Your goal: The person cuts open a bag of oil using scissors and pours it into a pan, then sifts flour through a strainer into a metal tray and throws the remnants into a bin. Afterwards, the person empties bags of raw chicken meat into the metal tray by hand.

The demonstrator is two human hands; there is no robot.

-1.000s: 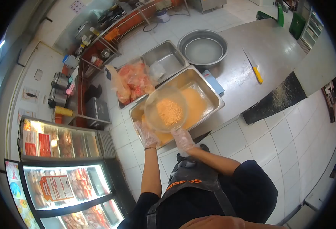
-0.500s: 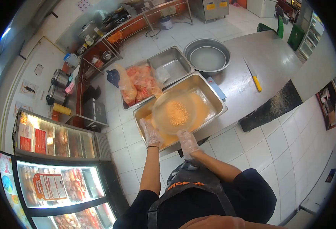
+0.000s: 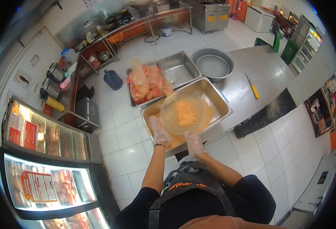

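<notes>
A round, shallow sieve (image 3: 170, 121) with orange clumps (image 3: 186, 113) heaped in its middle is held over a deep steel pan (image 3: 226, 110). Orange powder (image 3: 210, 108) covers much of the pan's bottom. My left hand (image 3: 159, 131), in a clear plastic glove, is closed on the sieve's left edge, inside the pan. On the near edge of the sieve, my right hand (image 3: 194, 144) grips the rim; it wears a clear glove too. The fingertips under the rim are partly hidden.
Behind the pan are clear bags of raw meat (image 3: 147, 84) in a steel tray, another steel tray (image 3: 181, 70) and a round metal basin (image 3: 212, 65). A yellow-handled knife (image 3: 255, 91) lies on the steel table (image 3: 267, 68). A lit display fridge (image 3: 49, 183) stands at left.
My view has shifted, so the table and pans appear a little further right. Both hands still hold the sieve over the pan; the clumps have spread slightly.
</notes>
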